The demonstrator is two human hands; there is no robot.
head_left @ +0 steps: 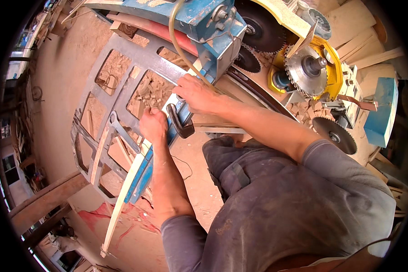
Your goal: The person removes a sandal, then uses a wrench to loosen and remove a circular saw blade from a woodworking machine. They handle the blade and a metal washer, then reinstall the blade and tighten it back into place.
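A long pale wooden strip (129,180) lies along a blue metal rail (143,176) and sticks out past its near end. My left hand (153,124) is closed around the strip, thumb side up. Farther along, my right hand (196,94) has its fingers curled over the strip, close to the machine's blue housing (179,22). Between my hands, a black handle (179,122) stands on the rail. An open-end wrench (123,132) rests on the grey slotted metal table (124,77) left of my left hand. My fingertips are partly hidden.
At the upper right stand large circular saw blades (307,70), one in a yellow guard (334,68). Another toothed blade (334,136) lies beside a blue box (381,113). A yellowish hose (173,36) hangs past my right hand. Wood offcuts (152,93) pile beneath the table.
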